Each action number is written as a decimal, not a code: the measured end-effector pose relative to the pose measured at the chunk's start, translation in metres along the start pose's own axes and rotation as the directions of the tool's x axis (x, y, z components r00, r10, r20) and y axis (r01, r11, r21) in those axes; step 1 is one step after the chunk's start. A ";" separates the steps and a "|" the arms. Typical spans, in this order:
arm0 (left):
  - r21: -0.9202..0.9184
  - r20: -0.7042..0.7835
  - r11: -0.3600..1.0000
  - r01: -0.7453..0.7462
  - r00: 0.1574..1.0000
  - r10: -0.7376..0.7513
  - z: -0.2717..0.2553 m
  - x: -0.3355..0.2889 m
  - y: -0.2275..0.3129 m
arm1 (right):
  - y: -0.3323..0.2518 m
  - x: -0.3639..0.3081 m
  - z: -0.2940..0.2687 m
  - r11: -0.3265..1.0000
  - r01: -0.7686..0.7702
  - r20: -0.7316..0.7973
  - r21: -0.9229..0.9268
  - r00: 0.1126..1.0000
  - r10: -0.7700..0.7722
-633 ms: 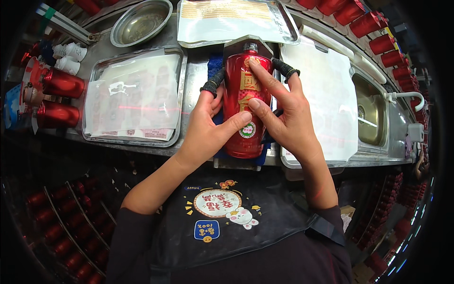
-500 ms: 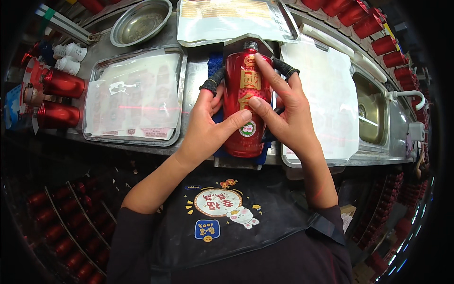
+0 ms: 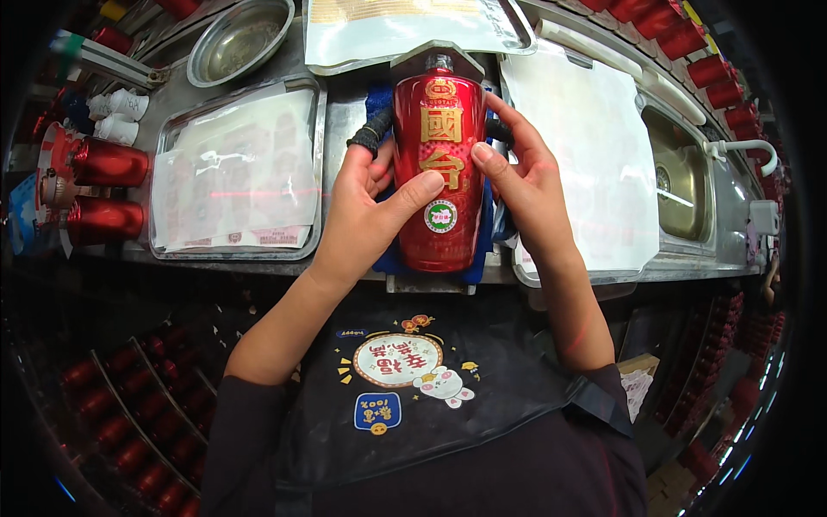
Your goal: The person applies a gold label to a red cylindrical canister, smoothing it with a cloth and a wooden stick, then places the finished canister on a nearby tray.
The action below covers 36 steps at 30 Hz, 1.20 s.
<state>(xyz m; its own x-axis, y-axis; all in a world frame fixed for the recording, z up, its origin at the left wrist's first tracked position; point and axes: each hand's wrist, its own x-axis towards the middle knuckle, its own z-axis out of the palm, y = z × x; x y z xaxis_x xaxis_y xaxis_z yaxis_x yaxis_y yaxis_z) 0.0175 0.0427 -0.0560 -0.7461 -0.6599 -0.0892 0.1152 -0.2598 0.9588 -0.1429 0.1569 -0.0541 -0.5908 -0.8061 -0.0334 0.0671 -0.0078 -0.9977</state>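
A glossy red bottle (image 3: 441,228) with gold characters and a round green-and-white sticker lies on its back, its neck pointing away from me. Beneath it is a blue cloth (image 3: 379,102) on a holder with a grey angled end plate (image 3: 465,65) round the neck. My left hand (image 3: 366,194) grips the left side, thumb pressed on the front and other fingers curled round the edge. On the opposite side, my right hand (image 3: 530,177) holds the bottle with its thumb near the front and index finger along the edge. Black wraps cover a finger on each hand.
Left of the bottle, a metal tray (image 3: 317,172) holds label sheets; another tray (image 3: 508,21) lies beyond. White sheets (image 3: 581,164) lie at right, before a sink (image 3: 676,181) with a white tap (image 3: 749,148). A metal bowl (image 3: 241,41) and red bottles (image 3: 108,164) stand left.
My right index finger has left the bottle's upper front and now lies along its right edge. My right thumb has shifted rightward, uncovering more gold lettering. The view has shifted slightly.
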 end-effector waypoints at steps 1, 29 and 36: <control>-0.013 -0.005 1.000 -0.004 1.000 0.004 0.001 0.000 0.000 | 0.000 0.001 -0.003 1.000 -0.024 0.002 -0.014 1.000 0.024; 0.171 0.165 0.982 -0.079 0.985 0.050 -0.032 -0.022 -0.020 | 0.010 -0.055 -0.007 0.982 -0.190 0.027 -0.023 0.981 0.191; 0.282 0.147 0.954 -0.104 0.987 0.064 -0.036 -0.027 -0.026 | 0.006 -0.061 -0.001 0.991 -0.132 0.084 0.013 0.988 0.130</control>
<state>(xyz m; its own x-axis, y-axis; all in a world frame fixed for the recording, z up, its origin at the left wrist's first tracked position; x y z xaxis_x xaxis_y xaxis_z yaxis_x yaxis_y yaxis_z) 0.0586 0.0418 -0.0881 -0.8255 -0.5642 0.0131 0.0023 0.0198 0.9998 -0.1071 0.2060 -0.0583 -0.5072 -0.8471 -0.1582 0.1547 0.0911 -0.9837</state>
